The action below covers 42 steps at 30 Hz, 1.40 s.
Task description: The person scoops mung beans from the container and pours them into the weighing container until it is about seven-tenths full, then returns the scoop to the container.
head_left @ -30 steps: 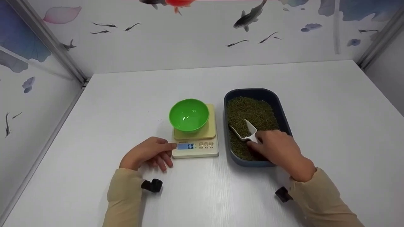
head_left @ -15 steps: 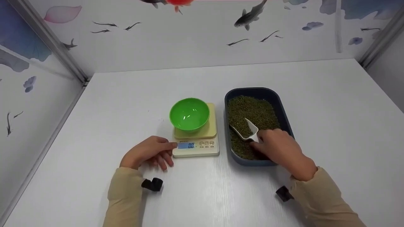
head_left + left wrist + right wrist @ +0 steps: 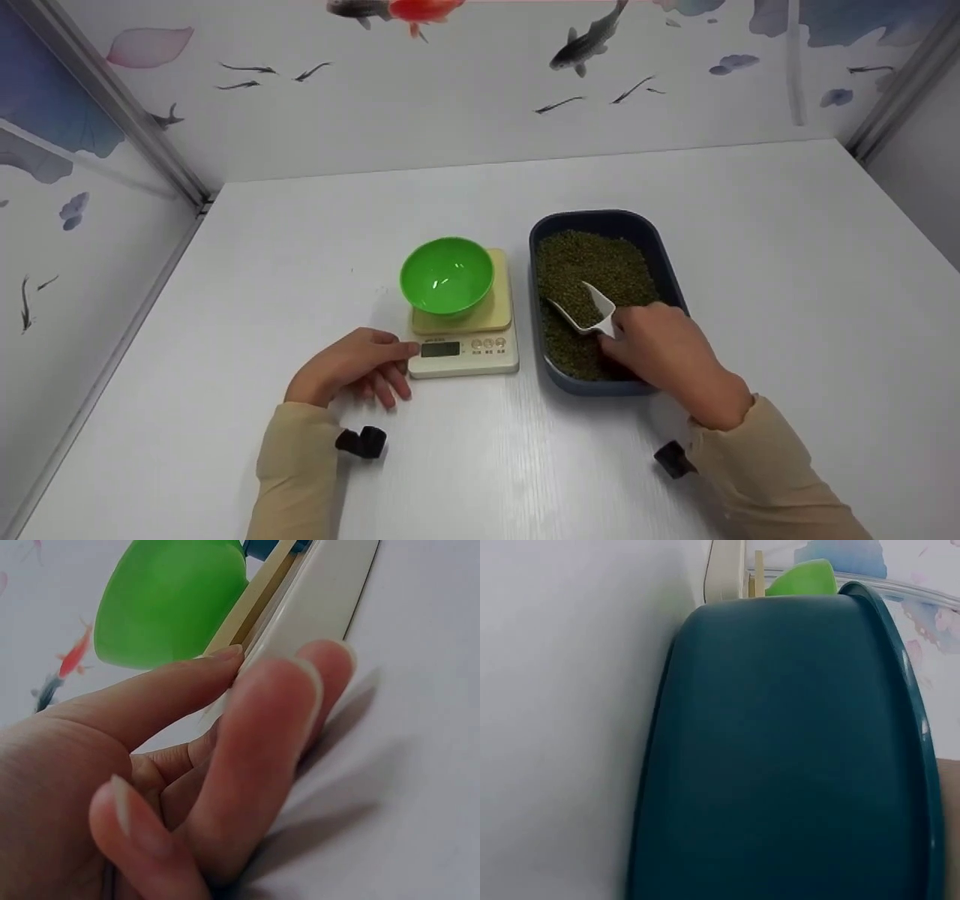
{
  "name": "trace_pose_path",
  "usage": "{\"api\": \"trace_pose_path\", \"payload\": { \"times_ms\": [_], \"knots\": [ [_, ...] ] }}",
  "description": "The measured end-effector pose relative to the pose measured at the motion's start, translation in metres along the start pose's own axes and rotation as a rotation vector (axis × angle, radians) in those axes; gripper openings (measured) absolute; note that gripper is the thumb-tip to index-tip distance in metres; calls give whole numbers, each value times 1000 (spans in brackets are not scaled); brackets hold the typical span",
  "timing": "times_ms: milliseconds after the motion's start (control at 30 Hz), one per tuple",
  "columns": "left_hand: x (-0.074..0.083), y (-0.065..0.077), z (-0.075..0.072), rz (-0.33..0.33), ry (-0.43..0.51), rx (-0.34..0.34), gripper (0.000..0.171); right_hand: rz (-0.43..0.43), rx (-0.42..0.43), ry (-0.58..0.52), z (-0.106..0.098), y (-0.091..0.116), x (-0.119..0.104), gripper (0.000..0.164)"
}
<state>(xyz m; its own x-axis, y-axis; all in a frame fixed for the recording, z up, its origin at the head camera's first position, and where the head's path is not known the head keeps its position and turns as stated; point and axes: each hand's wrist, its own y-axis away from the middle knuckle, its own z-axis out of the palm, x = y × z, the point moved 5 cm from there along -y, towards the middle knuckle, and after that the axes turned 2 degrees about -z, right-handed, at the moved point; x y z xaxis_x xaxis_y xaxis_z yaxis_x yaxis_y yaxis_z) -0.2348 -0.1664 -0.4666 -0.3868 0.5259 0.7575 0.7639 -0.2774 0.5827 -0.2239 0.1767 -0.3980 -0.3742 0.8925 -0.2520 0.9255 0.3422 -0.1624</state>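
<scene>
In the head view my right hand grips a white scoop by its handle, which the fingers hide. The scoop lies among small green beans, with beans in its bowl, inside a dark blue tub. To the left, a green bowl stands on a cream kitchen scale whose display is dark. My left hand touches the scale's front left corner with the thumb, its other fingers loose beside it. In the left wrist view the thumb tip meets the scale's edge.
The tub's outer wall fills most of the right wrist view and hides the scoop there. All stands on a white table, with a fish-painted panel behind and another panel on the left.
The scale's display, lit and reading 0.0 before, is dark now. The head view has shifted slightly; the hands, scoop and bowl stay nearly still.
</scene>
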Motion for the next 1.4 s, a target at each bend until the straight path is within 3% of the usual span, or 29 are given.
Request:
{"api": "trace_pose_path", "payload": {
  "times_ms": [1400],
  "knots": [
    [1, 1, 0, 7, 1, 0, 52, 48, 46, -23, -34, 6, 6, 32]
  ]
}}
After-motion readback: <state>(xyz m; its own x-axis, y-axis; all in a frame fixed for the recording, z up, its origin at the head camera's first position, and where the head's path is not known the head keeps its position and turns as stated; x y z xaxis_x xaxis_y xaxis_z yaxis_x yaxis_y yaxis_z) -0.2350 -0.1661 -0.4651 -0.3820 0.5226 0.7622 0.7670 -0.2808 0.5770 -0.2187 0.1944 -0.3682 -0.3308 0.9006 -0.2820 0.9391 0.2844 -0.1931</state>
